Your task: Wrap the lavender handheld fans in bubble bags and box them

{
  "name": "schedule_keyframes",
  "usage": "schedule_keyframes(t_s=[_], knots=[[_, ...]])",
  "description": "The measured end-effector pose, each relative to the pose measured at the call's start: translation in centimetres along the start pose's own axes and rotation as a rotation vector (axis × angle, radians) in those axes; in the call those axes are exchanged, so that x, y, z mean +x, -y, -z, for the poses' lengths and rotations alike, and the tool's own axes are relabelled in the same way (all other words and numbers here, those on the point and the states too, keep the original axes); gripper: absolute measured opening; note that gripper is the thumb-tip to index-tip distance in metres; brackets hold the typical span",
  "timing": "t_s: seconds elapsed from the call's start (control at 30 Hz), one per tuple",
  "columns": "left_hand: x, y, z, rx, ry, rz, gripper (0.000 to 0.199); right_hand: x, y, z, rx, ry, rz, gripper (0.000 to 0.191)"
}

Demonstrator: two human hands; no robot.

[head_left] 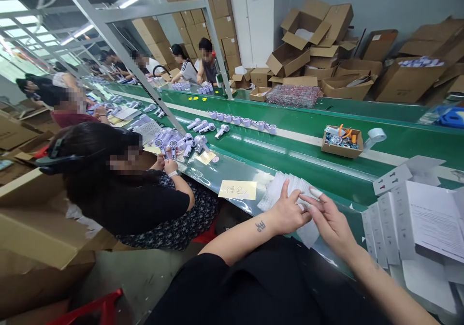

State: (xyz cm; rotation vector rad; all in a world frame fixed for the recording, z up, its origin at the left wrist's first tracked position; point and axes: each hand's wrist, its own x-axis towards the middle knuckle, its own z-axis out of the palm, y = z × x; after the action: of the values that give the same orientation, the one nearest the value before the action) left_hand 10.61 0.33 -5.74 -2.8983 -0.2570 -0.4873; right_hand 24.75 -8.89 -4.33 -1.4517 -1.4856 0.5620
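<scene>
My left hand [290,211] is over a stack of white translucent wrapping sleeves [272,189] at the table's front edge, its index finger stretched out. My right hand [326,216] meets it from the right, thumb and fingers touching the left fingertips. A white wrap covers one of the right fingertips. Whether anything small lies between the touching fingers cannot be made out. Left of the sleeves lies a yellow paper note [237,189] with handwriting. White open boxes with printed sheets [431,218] stand right of my right hand.
A co-worker [145,189] sits at the left, hands on a lilac handheld fan. Lilac fans [246,122] line the green conveyor [297,146]. A small carton [342,146] of parts and a tape roll [375,136] stand beyond my hands. Cartons are piled at the back.
</scene>
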Motion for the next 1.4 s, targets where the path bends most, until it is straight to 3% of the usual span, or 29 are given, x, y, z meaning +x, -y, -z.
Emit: schedule_keyframes(t_s=[0.13,0.27,0.43,0.53,0.7,0.87,1.07,1.23,1.4], knots=[[0.0,0.1,-0.1,-0.018,0.036,0.049,0.017,0.4,0.1,-0.8,-0.178,-0.029,0.241,0.039],[0.0,0.2,-0.3,-0.074,0.066,0.050,0.017,0.4,0.1,-1.2,-0.254,-0.035,0.330,0.046],[-0.3,0.2,-1.1,-0.051,0.032,0.062,0.019,-0.2,0.5,-1.5,-0.248,0.014,0.435,0.042],[-0.5,0.2,-1.4,-0.035,0.041,0.062,0.018,-0.8,0.9,-1.4,-0.214,-0.009,0.433,0.036],[-0.6,0.0,-1.4,0.022,-0.011,0.077,0.016,-0.5,0.8,-1.3,-0.214,-0.102,0.201,0.041],[-0.7,-0.2,-1.5,0.011,-0.013,0.032,0.020,-0.3,0.2,-2.0,-0.240,-0.008,0.296,0.034],[-0.7,-0.1,-1.2,0.025,-0.018,-0.010,0.013,-0.2,-0.5,-0.8,-0.172,-0.044,0.216,0.038],[-0.7,0.1,-1.0,0.022,-0.026,-0.018,0.013,1.2,-0.4,0.1,-0.319,0.135,0.395,0.017],[-1.2,0.3,-1.0,0.033,-0.006,0.011,0.014,2.3,0.1,-0.2,-0.356,0.250,0.439,0.021]])
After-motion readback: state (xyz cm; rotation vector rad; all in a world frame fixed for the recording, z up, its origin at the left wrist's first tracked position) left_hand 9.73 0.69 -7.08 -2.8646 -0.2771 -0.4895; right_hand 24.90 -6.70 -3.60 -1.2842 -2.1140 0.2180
